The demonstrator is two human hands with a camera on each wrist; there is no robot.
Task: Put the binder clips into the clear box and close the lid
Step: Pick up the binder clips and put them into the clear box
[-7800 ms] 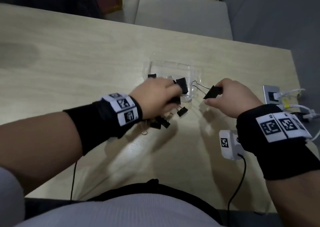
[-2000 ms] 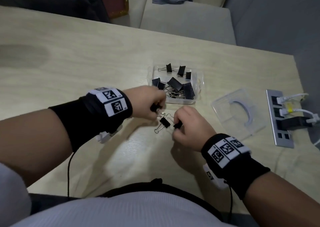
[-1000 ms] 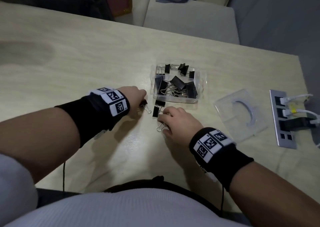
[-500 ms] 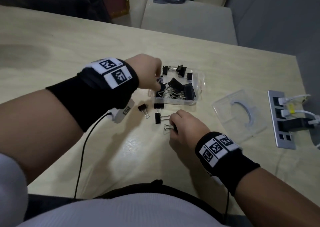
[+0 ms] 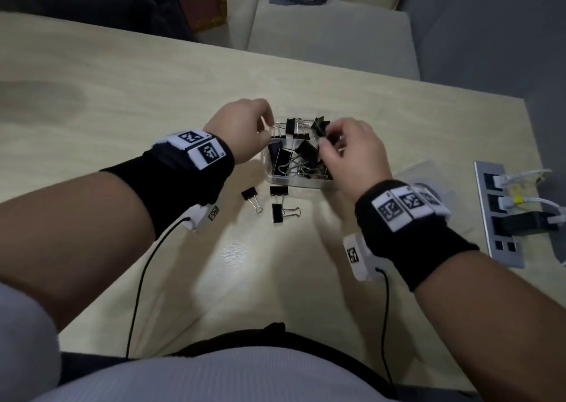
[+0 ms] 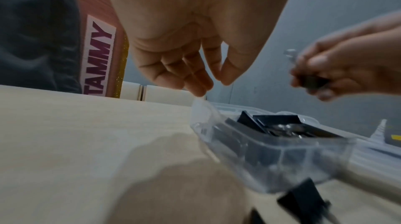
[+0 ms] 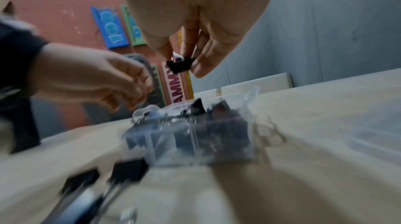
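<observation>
The clear box [image 5: 294, 181] stands open mid-table with several black binder clips inside. My right hand [image 5: 325, 139] pinches one black binder clip [image 5: 321, 127] above the box's far right part; the right wrist view shows that clip [image 7: 180, 66] between thumb and fingers. My left hand [image 5: 267, 127] hovers at the box's far left corner, its loosely curled fingertips [image 6: 200, 91] just over the box rim [image 6: 202, 106], holding nothing. Three loose clips [image 5: 280, 213] lie on the table in front of the box. The clear lid [image 5: 427, 169] lies to the right, mostly hidden by my right wrist.
A grey power strip [image 5: 502, 242] with white plugs and cables is set into the table near its right edge. Black cables from the wrist cameras trail toward my body. Beige seats stand beyond the table's far edge.
My right hand has risen from the table with a clip and now holds it over the box. My left hand has shifted to the box's far left corner.
</observation>
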